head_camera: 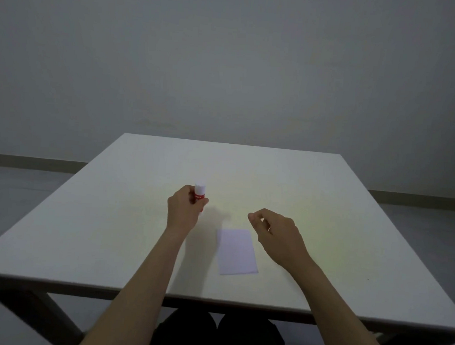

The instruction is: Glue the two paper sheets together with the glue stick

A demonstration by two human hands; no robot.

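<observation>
Hands work above a white table [325, 205] in a bare grey-walled room, seen from the person's own head. The left hand [183, 209] is wrapped around a red glue stick [200, 194], fingers curled on its barrel, its white cap pointing up and away toward the far edge. The right hand [278, 232] hovers just off the tabletop, loosely curled with thumb and forefinger nearly pinched, holding nothing that can be seen. A white paper sheet [237, 251] lies flat between the two forearms, nearer the right wrist, close to the table's near edge; only one rectangle is visible, and whether a second sheet lies under it cannot be told. Dark-clad knees show beneath the table.
</observation>
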